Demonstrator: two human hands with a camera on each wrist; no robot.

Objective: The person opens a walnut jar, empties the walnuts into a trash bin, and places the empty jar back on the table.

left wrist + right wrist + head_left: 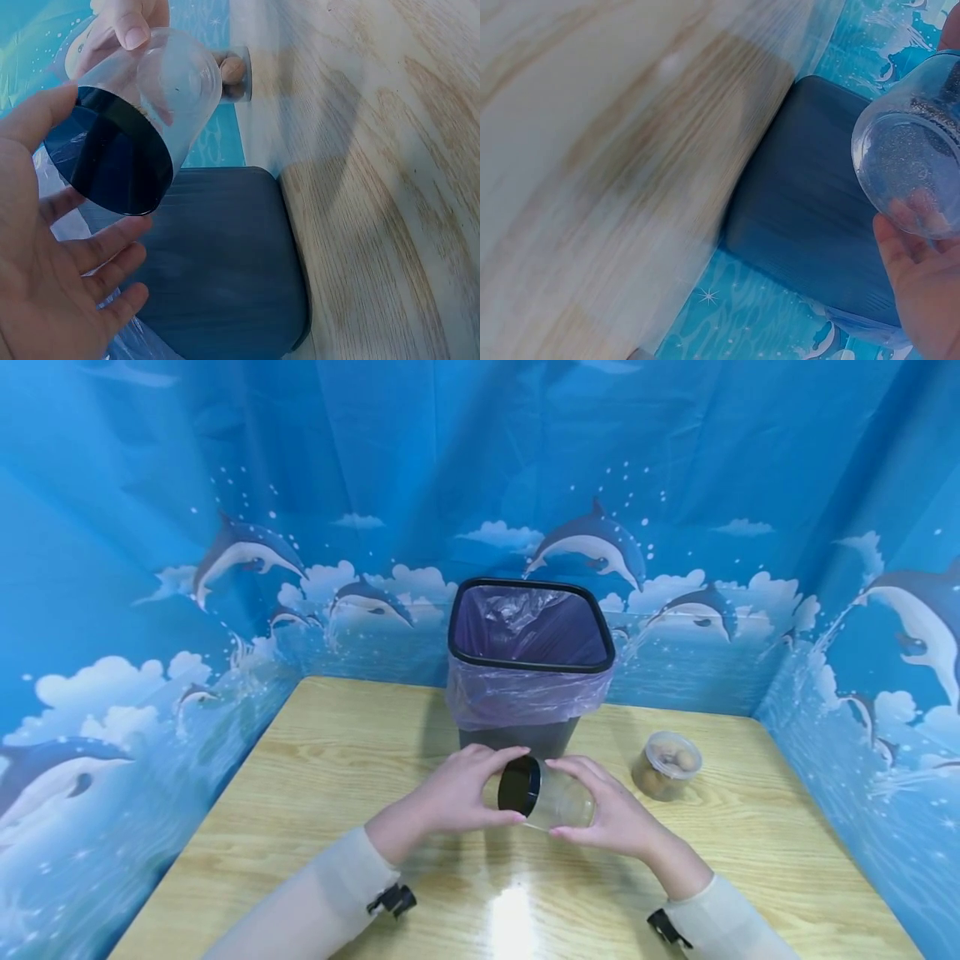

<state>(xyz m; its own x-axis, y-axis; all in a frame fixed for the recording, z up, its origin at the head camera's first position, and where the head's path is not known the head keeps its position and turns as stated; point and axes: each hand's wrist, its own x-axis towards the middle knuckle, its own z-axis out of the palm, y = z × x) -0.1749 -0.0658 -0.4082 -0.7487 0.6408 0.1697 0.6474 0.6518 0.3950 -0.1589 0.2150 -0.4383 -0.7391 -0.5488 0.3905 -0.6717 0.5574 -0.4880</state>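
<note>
A clear jar (558,799) with a black lid (517,786) lies on its side in the air over the table, held between both hands. My left hand (459,791) grips the lid end, thumb and fingertips on opposite sides of its rim; the last fingers are spread loose in the left wrist view. At the other end, my right hand (613,807) holds the jar's clear body between thumb and fingers. The right wrist view shows the jar's round bottom (911,169) above that hand's fingers. A few small specks cling inside the clear wall.
Behind the hands stands a dark trash bin (517,739) with a purple liner (525,693) folded over its rim. To the right is a small clear tub (666,767) of round brown pieces on the wooden table (330,777). A blue dolphin-print curtain (375,468) surrounds the table's back and sides.
</note>
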